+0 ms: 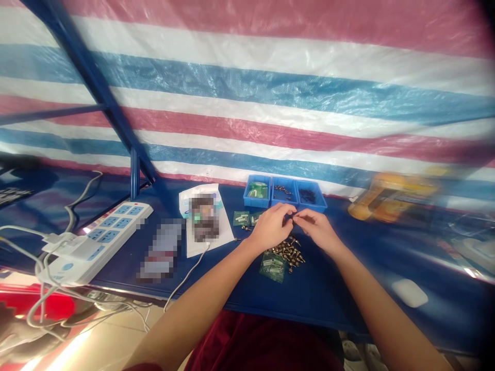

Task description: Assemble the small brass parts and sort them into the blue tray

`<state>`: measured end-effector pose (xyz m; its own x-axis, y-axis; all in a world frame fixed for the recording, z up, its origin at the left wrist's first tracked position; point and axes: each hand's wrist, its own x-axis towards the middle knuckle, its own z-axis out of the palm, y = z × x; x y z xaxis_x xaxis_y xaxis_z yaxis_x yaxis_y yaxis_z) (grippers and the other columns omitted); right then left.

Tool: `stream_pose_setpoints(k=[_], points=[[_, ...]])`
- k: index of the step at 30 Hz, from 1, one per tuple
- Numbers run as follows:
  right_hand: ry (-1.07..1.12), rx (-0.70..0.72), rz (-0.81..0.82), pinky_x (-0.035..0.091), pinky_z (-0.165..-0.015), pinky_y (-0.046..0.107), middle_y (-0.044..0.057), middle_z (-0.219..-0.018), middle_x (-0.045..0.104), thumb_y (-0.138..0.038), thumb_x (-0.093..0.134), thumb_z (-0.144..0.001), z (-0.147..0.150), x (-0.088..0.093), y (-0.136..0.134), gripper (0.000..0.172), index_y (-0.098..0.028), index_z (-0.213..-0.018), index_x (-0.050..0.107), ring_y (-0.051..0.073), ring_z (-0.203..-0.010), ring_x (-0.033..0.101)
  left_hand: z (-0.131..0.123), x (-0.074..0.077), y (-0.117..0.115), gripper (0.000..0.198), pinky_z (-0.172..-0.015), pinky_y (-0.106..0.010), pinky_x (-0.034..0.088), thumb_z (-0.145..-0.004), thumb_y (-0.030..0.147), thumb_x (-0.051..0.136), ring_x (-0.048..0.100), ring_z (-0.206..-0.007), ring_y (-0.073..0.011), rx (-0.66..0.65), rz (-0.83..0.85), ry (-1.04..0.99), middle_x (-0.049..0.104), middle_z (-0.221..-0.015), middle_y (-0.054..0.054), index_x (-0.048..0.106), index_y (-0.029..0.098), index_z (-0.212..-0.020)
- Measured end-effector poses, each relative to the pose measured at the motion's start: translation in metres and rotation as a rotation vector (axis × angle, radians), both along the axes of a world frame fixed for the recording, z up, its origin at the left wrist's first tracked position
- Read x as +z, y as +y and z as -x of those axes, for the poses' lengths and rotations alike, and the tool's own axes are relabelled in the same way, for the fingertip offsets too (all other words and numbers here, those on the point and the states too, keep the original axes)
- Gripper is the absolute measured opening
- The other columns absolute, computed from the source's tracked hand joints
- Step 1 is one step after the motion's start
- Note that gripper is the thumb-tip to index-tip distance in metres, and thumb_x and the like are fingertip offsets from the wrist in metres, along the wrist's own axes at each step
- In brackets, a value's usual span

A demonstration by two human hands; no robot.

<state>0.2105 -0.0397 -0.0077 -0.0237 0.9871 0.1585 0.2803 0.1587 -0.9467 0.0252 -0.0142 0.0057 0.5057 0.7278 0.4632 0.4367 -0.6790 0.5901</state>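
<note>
My left hand [274, 225] and my right hand [314, 230] meet above the table, fingertips almost touching. Both are closed in a pinch around something too small to make out. Just beneath them lies a pile of small brass-coloured fittings [292, 252]. A green packet [273, 267] with pale pieces rests at the pile's near edge. Another green packet [241, 218] lies left of my left hand, with a few loose fittings close by. Behind my hands stand three blue bins: one with green packets [257, 190], one with small brownish parts [283, 192], one with dark parts [308, 196].
On the left, a white power strip [112, 232] has plugs and trailing cables. A white pouch [228, 232] and a blurred-out flat object [162, 250] lie beside it. At right are a yellow container [390, 198] and a white case [410, 293]. Striped sheeting [247, 93] hangs behind.
</note>
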Motion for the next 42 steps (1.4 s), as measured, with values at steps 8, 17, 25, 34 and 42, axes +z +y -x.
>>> stream_pose_setpoints(k=[8,17,25,34,42], points=[[0.248,0.025,0.136,0.027,-0.048,0.025,-0.004,-0.060,0.049,-0.045,0.076,-0.076,0.0023,0.0074,-0.0032,0.028,-0.018,-0.080,0.067,0.009,-0.050,0.039,-0.0029,-0.0023,0.0024,0.013,-0.070,-0.026,0.047,-0.091,0.025,0.056,0.064,-0.085,-0.0169,-0.001,-0.027,-0.027,0.071,-0.094,0.001,0.066,0.025,-0.100],[0.244,0.018,0.153,0.030,-0.049,0.025,-0.002,-0.069,0.056,-0.047,0.069,-0.084,0.0001,0.0010,-0.0007,0.029,-0.019,-0.079,0.063,0.009,-0.051,0.043,-0.0032,-0.0037,0.0052,0.013,-0.073,-0.026,0.049,-0.090,0.022,0.056,0.064,-0.079,-0.0159,0.014,-0.033,-0.093,0.072,-0.089,0.000,0.069,0.022,-0.091],[0.161,0.022,0.147,0.031,-0.049,0.025,-0.002,-0.065,0.055,-0.053,0.065,-0.086,0.0011,0.0016,0.0009,0.037,-0.019,-0.073,0.059,0.009,-0.051,0.044,-0.0033,-0.0051,0.0055,0.011,-0.071,-0.026,0.049,-0.089,0.021,0.057,0.063,-0.079,-0.0157,0.027,-0.037,-0.086,0.071,-0.088,0.000,0.068,0.022,-0.091],[0.171,0.007,0.116,0.032,-0.049,0.025,-0.003,-0.062,0.052,-0.056,0.068,-0.082,0.0021,0.0027,-0.0005,0.039,-0.019,-0.072,0.058,0.010,-0.051,0.042,-0.0034,-0.0036,0.0038,0.011,-0.070,-0.026,0.048,-0.088,0.019,0.056,0.063,-0.079,-0.0154,0.027,-0.047,-0.068,0.070,-0.089,-0.001,0.067,0.022,-0.089],[0.150,0.028,0.090,0.032,-0.050,0.026,-0.004,-0.059,0.049,-0.056,0.069,-0.081,0.0018,0.0023,-0.0002,0.038,-0.020,-0.081,0.061,0.010,-0.051,0.041,-0.0043,-0.0019,0.0019,0.009,-0.068,-0.025,0.048,-0.088,0.019,0.056,0.063,-0.076,-0.0146,0.046,-0.028,-0.087,0.070,-0.088,0.000,0.065,0.021,-0.088]])
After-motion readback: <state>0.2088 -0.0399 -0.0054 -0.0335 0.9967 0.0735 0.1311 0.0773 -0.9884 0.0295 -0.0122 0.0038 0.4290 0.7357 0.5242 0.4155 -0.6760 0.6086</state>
